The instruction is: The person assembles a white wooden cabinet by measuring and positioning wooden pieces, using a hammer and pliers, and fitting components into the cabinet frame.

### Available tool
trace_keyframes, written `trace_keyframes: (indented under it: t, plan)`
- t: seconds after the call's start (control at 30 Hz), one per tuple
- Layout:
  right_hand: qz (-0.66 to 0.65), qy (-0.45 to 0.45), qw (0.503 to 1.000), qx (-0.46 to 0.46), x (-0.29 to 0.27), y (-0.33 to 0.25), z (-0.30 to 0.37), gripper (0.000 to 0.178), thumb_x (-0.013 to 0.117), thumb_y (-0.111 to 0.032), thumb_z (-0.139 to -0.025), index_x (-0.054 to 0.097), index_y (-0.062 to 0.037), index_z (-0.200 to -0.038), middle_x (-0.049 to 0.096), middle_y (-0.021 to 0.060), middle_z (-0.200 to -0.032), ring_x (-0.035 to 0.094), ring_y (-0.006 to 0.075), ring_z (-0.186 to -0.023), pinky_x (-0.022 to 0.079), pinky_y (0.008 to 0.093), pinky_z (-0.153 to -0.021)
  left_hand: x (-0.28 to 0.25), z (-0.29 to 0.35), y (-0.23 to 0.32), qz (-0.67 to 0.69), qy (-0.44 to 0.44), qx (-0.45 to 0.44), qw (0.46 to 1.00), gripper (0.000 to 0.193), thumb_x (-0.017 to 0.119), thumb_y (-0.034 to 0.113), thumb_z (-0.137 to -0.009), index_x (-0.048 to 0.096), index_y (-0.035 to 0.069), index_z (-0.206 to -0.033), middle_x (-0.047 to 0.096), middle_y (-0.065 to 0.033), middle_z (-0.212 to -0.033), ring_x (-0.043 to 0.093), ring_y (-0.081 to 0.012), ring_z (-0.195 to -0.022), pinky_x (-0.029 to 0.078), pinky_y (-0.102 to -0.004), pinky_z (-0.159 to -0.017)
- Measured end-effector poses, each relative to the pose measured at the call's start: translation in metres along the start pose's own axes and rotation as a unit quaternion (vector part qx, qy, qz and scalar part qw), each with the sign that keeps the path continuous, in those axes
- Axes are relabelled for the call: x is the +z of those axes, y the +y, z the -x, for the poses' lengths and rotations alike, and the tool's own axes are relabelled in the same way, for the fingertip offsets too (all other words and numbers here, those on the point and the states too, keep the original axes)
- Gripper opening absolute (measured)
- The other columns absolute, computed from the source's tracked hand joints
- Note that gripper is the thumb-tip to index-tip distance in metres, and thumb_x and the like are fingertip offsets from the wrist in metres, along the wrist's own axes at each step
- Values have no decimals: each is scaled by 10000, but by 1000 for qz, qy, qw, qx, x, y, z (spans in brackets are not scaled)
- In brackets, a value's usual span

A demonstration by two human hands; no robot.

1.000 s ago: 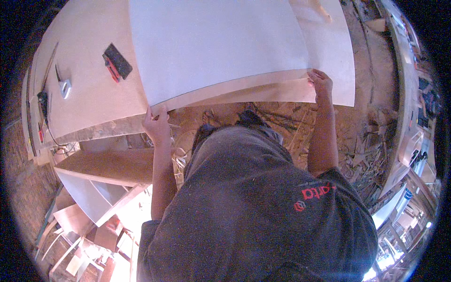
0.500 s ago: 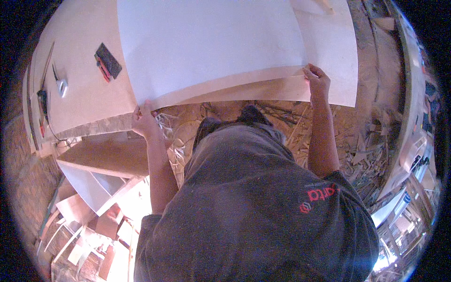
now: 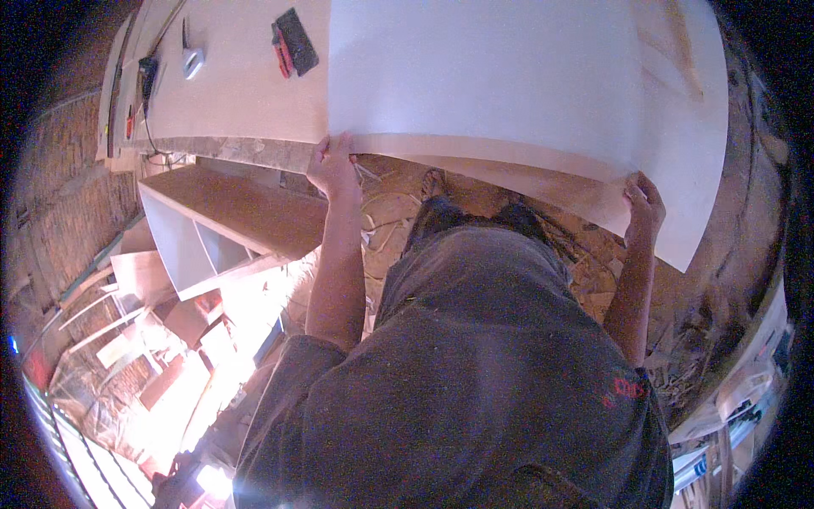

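Observation:
A large white sheet (image 3: 483,76), thin and flexible, covers much of a pale wooden board (image 3: 246,102). Its near edge bows, with a tan strip (image 3: 509,154) running along it. At the left corner of that edge, my left hand (image 3: 337,171) is closed, thumb and fingers pinching the sheet. Farther right, my right hand (image 3: 644,204) grips the same edge with curled fingers. On the board, left of the sheet, a flat dark block (image 3: 297,42) lies against a red-handled tool (image 3: 281,53).
A white-handled pointed tool (image 3: 193,61) and a black-handled tool (image 3: 147,78) with a cord lie at the far left. Below the board's left part stands a wooden cabinet (image 3: 246,208) with white compartments. Wood offcuts (image 3: 182,327) and shavings litter the floor.
My view has turned, so the board and tools appear farther right and the sheet's edge slants down to the right. Both hands keep their hold on the sheet.

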State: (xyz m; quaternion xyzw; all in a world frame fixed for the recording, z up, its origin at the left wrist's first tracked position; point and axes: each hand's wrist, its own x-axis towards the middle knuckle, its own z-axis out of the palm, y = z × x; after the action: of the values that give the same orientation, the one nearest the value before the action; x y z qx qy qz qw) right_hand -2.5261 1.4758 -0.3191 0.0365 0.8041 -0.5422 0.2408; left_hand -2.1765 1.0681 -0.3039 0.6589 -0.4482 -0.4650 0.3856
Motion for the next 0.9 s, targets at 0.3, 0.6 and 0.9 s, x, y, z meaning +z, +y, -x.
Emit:
trace_keyframes:
  t: [0.3,0.6,0.9]
  plan:
    - [-16,-15,1000,14,2,0,-3,501,746,-201,-896,587,48,-1300,678,95,-1117,639,156,-901,524,300,-813,-6,-13,-3,-59,-30,27,997,304,810,75,-796,661,-45,-1031,648,-46,-851,591,-112,-644,496,-242,-516]
    - [12,12,996,-88,-14,54,-26,420,728,-150,-873,639,50,-1231,682,119,-1100,654,186,-935,545,321,-824,-1,-51,-39,34,-73,-37,996,295,810,82,-805,653,-15,-1035,655,-75,-897,639,-180,-772,532,-293,-596]
    - [10,63,997,-47,16,8,5,397,779,-190,-852,681,42,-1159,686,61,-872,603,111,-748,497,265,-701,-15,-52,-25,-32,-74,19,997,361,828,108,-806,617,-39,-1060,626,-70,-858,548,-119,-597,454,-236,-501]
